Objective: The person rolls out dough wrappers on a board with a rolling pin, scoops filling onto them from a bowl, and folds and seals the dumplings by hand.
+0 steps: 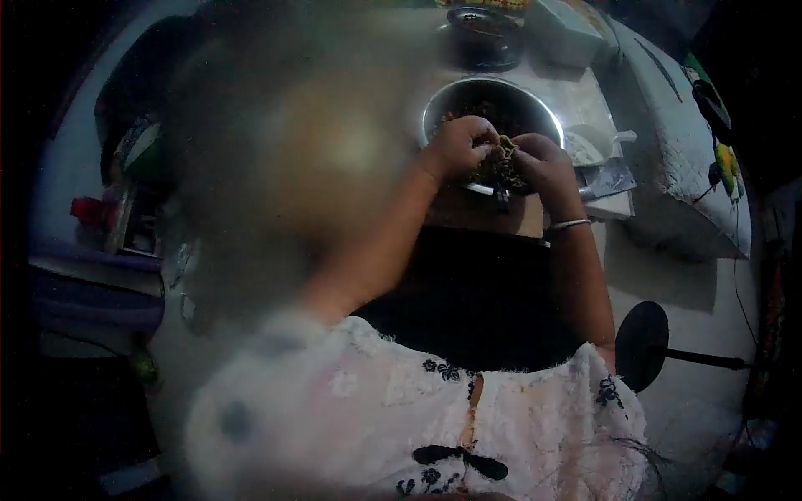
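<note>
A round metal bowl (pixel 547 107) holds a dark, chopped-looking mixture (pixel 483 111). Over its near side my left hand (pixel 459 149) pinches a small yellowish-green crumpled piece (pixel 506 147); its exact kind is too small to make out. My right hand (pixel 545 163), with a bangle above the wrist, has its fingers closed on the other side of that same piece. Both sets of fingertips nearly meet there. Just below the hands, a dark narrow object (pixel 502 197) shows at the bowl's near rim; I cannot tell what it is.
Behind the bowl stands a dark round pot (pixel 480 52), with a white box (pixel 565 35) beside it. Right of the bowl lies a pale plastic bag or wrapper (pixel 608 180). A dark round disc on a rod (pixel 643 346) is at lower right. A blur covers the left middle.
</note>
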